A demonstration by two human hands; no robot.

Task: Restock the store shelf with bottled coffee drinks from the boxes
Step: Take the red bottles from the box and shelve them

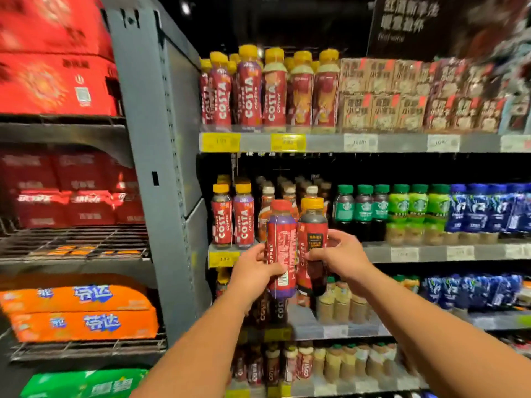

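**Bottles in hand at the middle shelf: two Costa coffee drinks, one per hand**

Item 1. Left hand: closed around the lower half of a red-capped Costa bottle, thumb across the label, fingers wrapped behind. The bottle is upright, cap up. Its barcode side faces the camera, so it probably needs a turn before it is faced out.

Item 2. Right hand: fingers curled round the waist of a yellow-capped Costa bottle holding dark coffee. It is also upright and sits just beside the first; whether the two touch cannot be told.

Item 3. Position: both bottles are raised in front of the middle shelf, just right of two standing Costa bottles above a yellow price tag. Holding them cap-up at shelf level suits setting them straight down into that row, which looks thinly filled at the front.

Item 4. Neighbouring stock: green-capped Starbucks bottles stand to the right, then blue-labelled bottles. A fuller Costa row occupies the shelf above.

Item 5. Surroundings: a grey upright divides this bay from racks of red cartons and orange packs. No coffee supply box is identifiable.
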